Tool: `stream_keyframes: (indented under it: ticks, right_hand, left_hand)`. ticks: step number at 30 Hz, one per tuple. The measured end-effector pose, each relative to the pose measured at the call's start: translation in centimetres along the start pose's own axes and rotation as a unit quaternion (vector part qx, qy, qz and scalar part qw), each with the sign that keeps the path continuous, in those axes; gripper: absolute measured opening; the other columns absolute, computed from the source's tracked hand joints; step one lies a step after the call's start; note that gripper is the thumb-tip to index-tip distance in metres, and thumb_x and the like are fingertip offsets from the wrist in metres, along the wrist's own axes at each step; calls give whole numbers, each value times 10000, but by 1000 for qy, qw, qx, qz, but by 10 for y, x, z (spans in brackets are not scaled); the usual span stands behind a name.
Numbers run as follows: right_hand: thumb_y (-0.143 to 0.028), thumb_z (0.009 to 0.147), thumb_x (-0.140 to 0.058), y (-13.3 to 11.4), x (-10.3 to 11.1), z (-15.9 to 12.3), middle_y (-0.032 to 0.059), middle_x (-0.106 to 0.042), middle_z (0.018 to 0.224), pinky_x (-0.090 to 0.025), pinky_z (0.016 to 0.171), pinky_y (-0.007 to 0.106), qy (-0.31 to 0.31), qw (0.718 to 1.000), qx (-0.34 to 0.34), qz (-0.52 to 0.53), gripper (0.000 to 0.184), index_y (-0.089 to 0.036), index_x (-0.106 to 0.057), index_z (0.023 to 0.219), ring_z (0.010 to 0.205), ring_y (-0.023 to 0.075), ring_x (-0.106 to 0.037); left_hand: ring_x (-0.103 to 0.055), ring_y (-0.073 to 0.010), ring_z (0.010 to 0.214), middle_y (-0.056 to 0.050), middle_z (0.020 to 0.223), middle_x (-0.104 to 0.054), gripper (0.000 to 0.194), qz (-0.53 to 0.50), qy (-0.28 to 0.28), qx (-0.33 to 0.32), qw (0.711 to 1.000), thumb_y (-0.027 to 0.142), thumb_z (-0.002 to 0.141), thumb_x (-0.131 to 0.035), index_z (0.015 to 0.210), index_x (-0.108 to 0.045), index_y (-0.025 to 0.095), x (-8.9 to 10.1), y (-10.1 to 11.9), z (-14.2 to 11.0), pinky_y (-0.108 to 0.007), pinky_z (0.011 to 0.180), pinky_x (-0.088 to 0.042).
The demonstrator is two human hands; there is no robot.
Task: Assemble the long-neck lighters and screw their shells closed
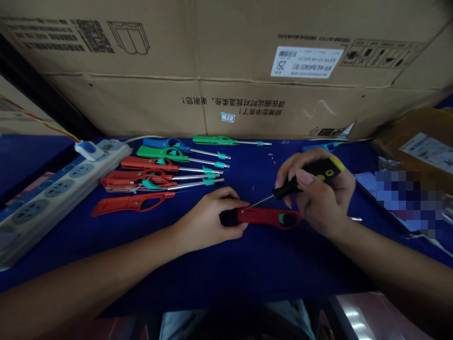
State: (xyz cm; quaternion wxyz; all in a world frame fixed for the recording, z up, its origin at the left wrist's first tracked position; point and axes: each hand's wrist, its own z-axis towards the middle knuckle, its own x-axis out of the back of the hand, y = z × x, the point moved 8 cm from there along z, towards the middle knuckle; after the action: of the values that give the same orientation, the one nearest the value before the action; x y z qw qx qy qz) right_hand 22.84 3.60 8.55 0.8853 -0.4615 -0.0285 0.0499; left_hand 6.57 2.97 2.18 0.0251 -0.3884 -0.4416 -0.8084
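Observation:
A red long-neck lighter (262,216) lies on the blue tabletop, its butt end pinched between the thumb and fingers of my left hand (212,218). My right hand (320,196) grips a black and yellow screwdriver (288,189). The thin shaft slants down to the left, and its tip meets the lighter's body near my left fingertips. The lighter's trigger is teal, and my right hand partly hides its metal neck. To the left, several red lighters (146,164) lie in a row, with a green lighter (161,153) and a blue lighter (163,143) behind them.
A white power strip (53,198) with a plug runs along the left. Another green lighter (215,140) lies at the back, before a large cardboard box (148,104). Tiny white bits are scattered near the middle. On the right are a brown package (417,137) and a partly blurred flat item (368,189).

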Motion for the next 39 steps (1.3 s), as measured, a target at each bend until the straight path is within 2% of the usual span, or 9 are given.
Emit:
stream_keyframes:
  ticks: [4, 17, 22, 26, 30, 34, 36, 39]
  right_hand:
    - [-440, 889, -701, 4, -2, -2, 17, -674, 757, -396, 363, 304, -16, 1000, -20, -14, 184, -287, -624, 820, 424, 130, -483]
    - [-350, 942, -642, 8, -10, -1, -1, -645, 768, -395, 354, 276, -56, 997, -46, -11, 138, -247, -602, 858, 423, 101, -495]
    - [-318, 954, -633, 0, -12, -1, -15, -608, 723, -404, 385, 261, -69, 996, -18, -54, 103, -248, -606, 883, 456, 102, -523]
    - [-309, 947, -639, -3, -10, -2, 16, -638, 788, -431, 440, 275, -70, 992, 9, -102, 84, -245, -621, 896, 538, 122, -553]
    - [-324, 951, -632, -2, -10, -3, 22, -641, 801, -448, 461, 280, -73, 991, 9, -113, 94, -248, -608, 901, 578, 136, -568]
    - [-315, 949, -643, -4, -15, -3, 14, -633, 812, -443, 444, 259, -85, 991, -2, -105, 94, -239, -606, 908, 541, 107, -553]
    - [-300, 946, -653, -5, -20, -3, 21, -660, 863, -451, 441, 242, -99, 991, -12, -94, 76, -241, -625, 984, 546, 98, -569]
    - [-286, 926, -688, -5, -24, -1, 21, -697, 928, -486, 460, 224, -112, 992, -32, -54, 343, -288, -568, 1248, 611, 115, -633]
  left_hand:
    - [-688, -174, 925, -56, 1040, -668, 342, -6, 0, 2, 1000, 232, 812, -745, 1153, -739, 208, 0, -1, 0, -326, 893, -566]
    - [-678, -173, 944, -54, 1042, -665, 318, -9, -10, 6, 1000, 233, 821, -756, 1137, -744, 205, -1, -3, 0, -309, 898, -553]
    - [-676, -170, 936, -47, 1033, -662, 316, -14, -13, 9, 1000, 236, 820, -761, 1133, -745, 207, -1, -4, 1, -309, 896, -554]
    - [-673, -165, 933, -45, 1026, -658, 311, -13, -14, 8, 1000, 229, 824, -757, 1134, -747, 201, -1, -4, 1, -302, 894, -552]
    - [-672, -166, 933, -47, 1028, -659, 318, -13, -12, 6, 1000, 230, 822, -760, 1137, -746, 194, -1, -2, 1, -302, 889, -553]
    - [-672, -164, 918, -45, 1012, -655, 315, -15, -14, 8, 1000, 230, 821, -759, 1133, -750, 187, -2, -3, 2, -306, 883, -555]
    - [-673, -168, 924, -45, 1013, -655, 321, -14, -13, 8, 1000, 240, 823, -760, 1140, -748, 192, -2, -4, 2, -314, 892, -556]
    - [-673, -181, 954, -49, 1037, -663, 327, -12, -8, 5, 1000, 259, 829, -758, 1151, -745, 202, -2, -5, 1, -329, 912, -554]
